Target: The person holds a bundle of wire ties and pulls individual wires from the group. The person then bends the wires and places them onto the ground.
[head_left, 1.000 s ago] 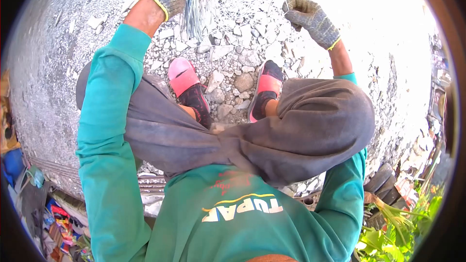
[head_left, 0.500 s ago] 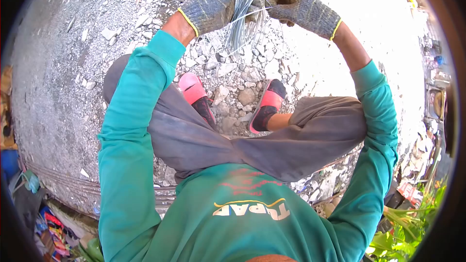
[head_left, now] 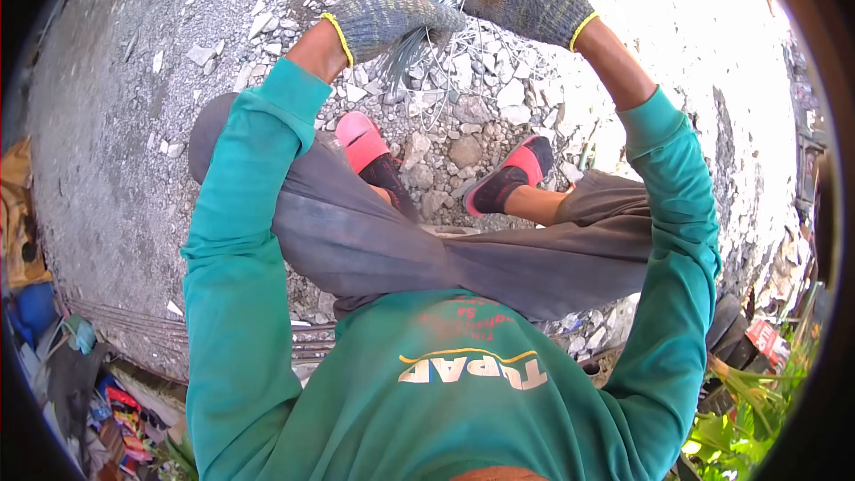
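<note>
Ground: grey rubble and dusty concrete are lying underfoot, broken into sharp pale chunks, bleaching out in sunlight toward the upper right.
Change: both gloved hands are now meeting up top, where a second ago they were held well apart; half a second ago a single strand was stretching between them, and that gap is now closing. The right foot is sitting further out than before.
Left hand: wearing a coarse grey knit glove with a yellow cuff, its fingers are curling tight around the wire bundle.
Right hand: gloved the same way, it is pinching shut on the top of the same bundle, touching the left glove.
Wire: thin, shiny steel strands are hanging in a loose sheaf below the left fist, above the feet.
Feet: pink-and-black sandals are resting on the stones.
Clothing: teal sleeves and grey trousers are creasing softly.
</note>
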Tool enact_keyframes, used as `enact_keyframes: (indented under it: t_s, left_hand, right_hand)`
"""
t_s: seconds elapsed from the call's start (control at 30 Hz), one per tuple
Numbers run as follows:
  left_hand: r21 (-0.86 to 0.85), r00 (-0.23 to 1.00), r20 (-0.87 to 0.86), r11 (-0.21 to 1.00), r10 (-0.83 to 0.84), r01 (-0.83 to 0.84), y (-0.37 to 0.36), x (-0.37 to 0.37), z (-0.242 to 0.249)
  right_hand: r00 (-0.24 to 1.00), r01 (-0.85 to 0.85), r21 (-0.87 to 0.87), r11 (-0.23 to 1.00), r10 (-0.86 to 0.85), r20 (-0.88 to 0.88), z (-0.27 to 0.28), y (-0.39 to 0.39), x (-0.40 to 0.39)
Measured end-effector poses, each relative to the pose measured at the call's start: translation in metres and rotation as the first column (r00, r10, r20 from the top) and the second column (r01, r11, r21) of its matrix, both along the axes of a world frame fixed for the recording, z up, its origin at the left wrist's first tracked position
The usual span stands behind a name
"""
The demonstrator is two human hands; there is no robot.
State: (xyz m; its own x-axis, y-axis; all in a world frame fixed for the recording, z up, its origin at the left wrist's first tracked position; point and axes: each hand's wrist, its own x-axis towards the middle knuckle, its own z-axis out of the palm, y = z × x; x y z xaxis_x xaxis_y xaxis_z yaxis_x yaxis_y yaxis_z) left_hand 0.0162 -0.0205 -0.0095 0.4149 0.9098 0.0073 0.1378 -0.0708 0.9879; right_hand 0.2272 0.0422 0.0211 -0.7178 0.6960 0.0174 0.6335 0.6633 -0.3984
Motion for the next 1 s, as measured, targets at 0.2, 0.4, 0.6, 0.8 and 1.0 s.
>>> enact_keyframes:
  t_s: [0.2,0.4,0.6,0.8,1.0]
  left_hand:
    - [-0.309,0.933,0.329,0.950,0.147,-0.041,0.027,-0.019,-0.016]
    - [-0.308,0.855,0.488,0.951,0.178,-0.023,0.028,-0.023,0.000]
    - [-0.175,0.964,0.081,0.956,0.254,-0.237,0.027,-0.017,-0.001]
    - [-0.443,0.815,0.483,0.892,0.321,-0.089,0.040,-0.034,-0.022]
    - [-0.415,0.817,0.435,0.890,0.378,-0.191,0.041,-0.036,-0.026]
  right_hand:
    - [0.969,0.127,-0.116,0.985,-0.148,-0.198,0.002,-0.004,-0.012]
    - [0.922,0.112,-0.296,0.949,-0.210,-0.326,-0.015,0.006,-0.019]
    - [0.861,0.069,-0.335,0.940,-0.225,-0.457,-0.023,0.002,-0.043]
    - [0.908,0.099,0.101,0.990,-0.048,-0.417,-0.042,0.009,-0.062]
    - [0.970,0.197,0.325,0.925,-0.137,-0.198,-0.048,0.009,-0.070]
